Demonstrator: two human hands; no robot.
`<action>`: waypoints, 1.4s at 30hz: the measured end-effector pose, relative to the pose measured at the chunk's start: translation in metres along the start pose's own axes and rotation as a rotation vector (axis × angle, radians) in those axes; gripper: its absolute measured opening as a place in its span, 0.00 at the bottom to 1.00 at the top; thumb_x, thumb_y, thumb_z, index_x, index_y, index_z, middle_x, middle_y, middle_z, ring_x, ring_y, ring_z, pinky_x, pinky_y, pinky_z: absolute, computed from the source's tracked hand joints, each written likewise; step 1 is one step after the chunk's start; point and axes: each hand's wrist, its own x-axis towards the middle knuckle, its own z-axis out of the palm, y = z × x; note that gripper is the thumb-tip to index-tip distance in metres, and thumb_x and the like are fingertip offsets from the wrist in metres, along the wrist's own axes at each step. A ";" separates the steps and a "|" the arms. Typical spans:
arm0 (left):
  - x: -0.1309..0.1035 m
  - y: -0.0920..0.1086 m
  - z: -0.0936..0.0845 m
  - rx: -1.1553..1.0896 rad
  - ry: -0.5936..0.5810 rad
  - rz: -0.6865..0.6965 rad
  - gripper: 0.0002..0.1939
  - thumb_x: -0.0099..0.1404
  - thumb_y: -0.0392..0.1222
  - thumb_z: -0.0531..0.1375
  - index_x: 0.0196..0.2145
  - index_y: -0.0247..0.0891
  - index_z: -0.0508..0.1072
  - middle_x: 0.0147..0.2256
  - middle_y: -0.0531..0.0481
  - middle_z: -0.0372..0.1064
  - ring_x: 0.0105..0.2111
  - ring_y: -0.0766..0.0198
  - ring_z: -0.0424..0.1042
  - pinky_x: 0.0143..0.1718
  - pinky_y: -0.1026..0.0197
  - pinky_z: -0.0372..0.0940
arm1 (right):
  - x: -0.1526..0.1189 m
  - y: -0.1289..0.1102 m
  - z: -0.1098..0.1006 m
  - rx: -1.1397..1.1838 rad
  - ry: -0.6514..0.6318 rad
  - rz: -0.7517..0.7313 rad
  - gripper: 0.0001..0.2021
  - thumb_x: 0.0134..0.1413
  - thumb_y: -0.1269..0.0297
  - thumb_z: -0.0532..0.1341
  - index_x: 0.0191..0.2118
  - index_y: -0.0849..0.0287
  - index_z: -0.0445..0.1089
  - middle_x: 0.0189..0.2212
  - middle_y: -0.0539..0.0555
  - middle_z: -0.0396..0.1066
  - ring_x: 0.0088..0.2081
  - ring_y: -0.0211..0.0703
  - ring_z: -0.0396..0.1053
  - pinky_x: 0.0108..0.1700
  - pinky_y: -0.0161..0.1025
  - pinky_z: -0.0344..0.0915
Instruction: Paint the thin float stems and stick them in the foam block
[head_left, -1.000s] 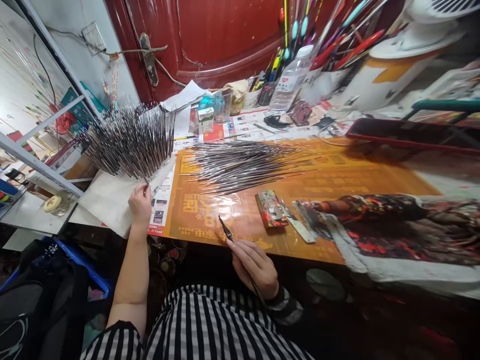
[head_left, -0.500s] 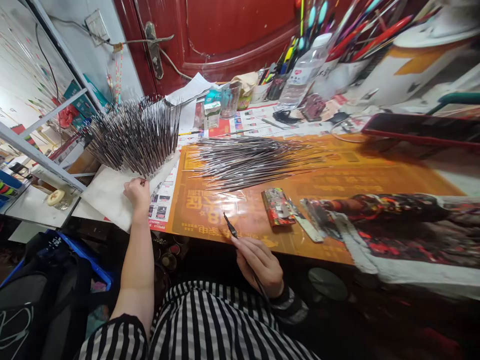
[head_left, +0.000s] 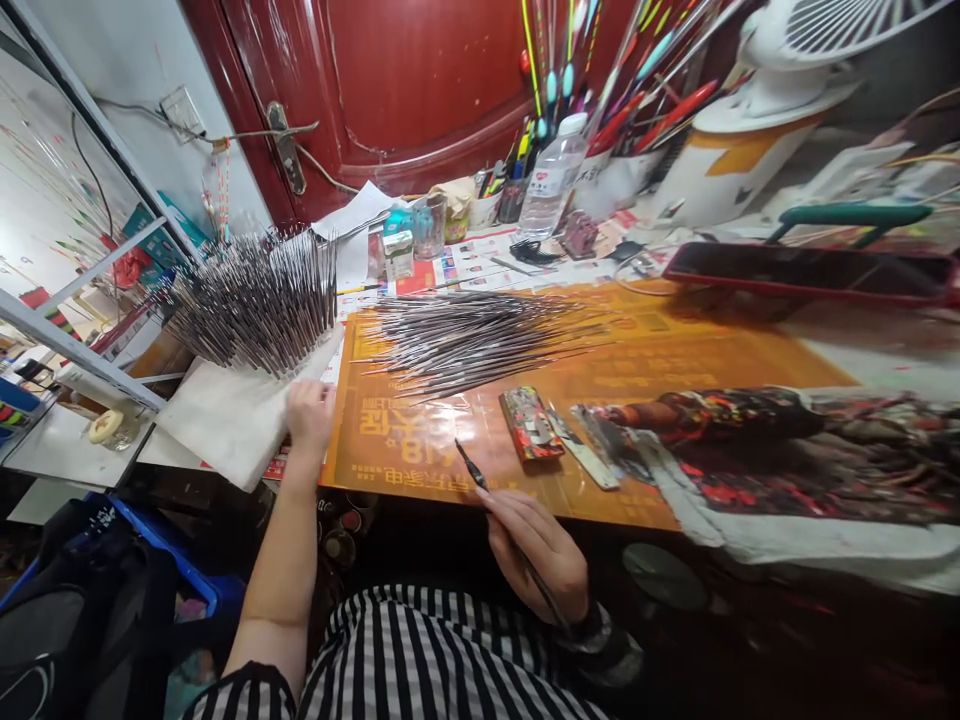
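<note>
My right hand (head_left: 541, 560) grips a slim paintbrush (head_left: 474, 470) with a dark pointed tip, over the front edge of the table. My left hand (head_left: 309, 415) is at the right edge of a white foam block (head_left: 217, 415); its fingers are blurred, and nothing clearly shows in them. Many thin dark tapered rods (head_left: 255, 310) stand upright in that block. Beyond both hands, a loose pile of similar rods (head_left: 465, 335) lies on the orange table cover (head_left: 645, 360). A small paint-smeared box (head_left: 531, 425) lies ahead of my right hand.
A paint-stained strip (head_left: 585, 455) and a stained cloth (head_left: 735, 530) lie to the right. Behind stand a water bottle (head_left: 553, 180), a glass (head_left: 430, 228), a white fan (head_left: 780, 60) and a phone-like device (head_left: 810, 272). A metal rack (head_left: 75, 340) borders the left.
My left hand has moved right, away from the front of the standing rods. The view has shifted, showing more of the right side. My right hand still holds the paintbrush.
</note>
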 end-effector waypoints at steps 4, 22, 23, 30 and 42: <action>0.000 0.049 0.024 -0.129 -0.267 0.234 0.03 0.68 0.38 0.60 0.40 0.40 0.73 0.41 0.45 0.73 0.44 0.56 0.71 0.48 0.53 0.66 | -0.004 0.006 -0.008 -0.025 0.041 0.041 0.25 0.60 0.77 0.60 0.63 0.56 0.67 0.43 0.59 0.79 0.43 0.48 0.78 0.45 0.46 0.78; 0.010 -0.049 -0.054 0.209 -0.117 -0.329 0.07 0.65 0.41 0.60 0.36 0.40 0.78 0.38 0.43 0.78 0.38 0.52 0.74 0.39 0.54 0.65 | -0.009 0.014 -0.009 -0.070 0.043 -0.042 0.31 0.58 0.80 0.61 0.66 0.56 0.62 0.42 0.59 0.79 0.41 0.48 0.77 0.42 0.45 0.77; 0.013 -0.053 -0.054 0.198 -0.112 -0.360 0.07 0.64 0.41 0.61 0.37 0.40 0.79 0.39 0.42 0.78 0.39 0.51 0.75 0.40 0.53 0.65 | -0.009 0.013 -0.009 -0.071 0.044 -0.045 0.31 0.58 0.80 0.61 0.67 0.56 0.62 0.42 0.59 0.79 0.41 0.48 0.77 0.42 0.45 0.77; 0.025 -0.058 -0.036 0.127 -0.055 -0.472 0.08 0.62 0.40 0.62 0.37 0.38 0.81 0.39 0.40 0.79 0.41 0.51 0.75 0.43 0.54 0.66 | -0.011 0.013 -0.010 -0.062 0.030 -0.058 0.32 0.58 0.81 0.61 0.67 0.57 0.61 0.43 0.60 0.78 0.41 0.49 0.77 0.43 0.45 0.76; 0.020 -0.054 -0.030 0.092 0.138 -0.410 0.11 0.66 0.39 0.57 0.38 0.35 0.79 0.42 0.43 0.76 0.42 0.58 0.74 0.47 0.59 0.66 | -0.010 0.013 -0.009 -0.074 0.037 -0.078 0.34 0.56 0.83 0.62 0.67 0.59 0.61 0.41 0.61 0.78 0.41 0.49 0.76 0.42 0.46 0.76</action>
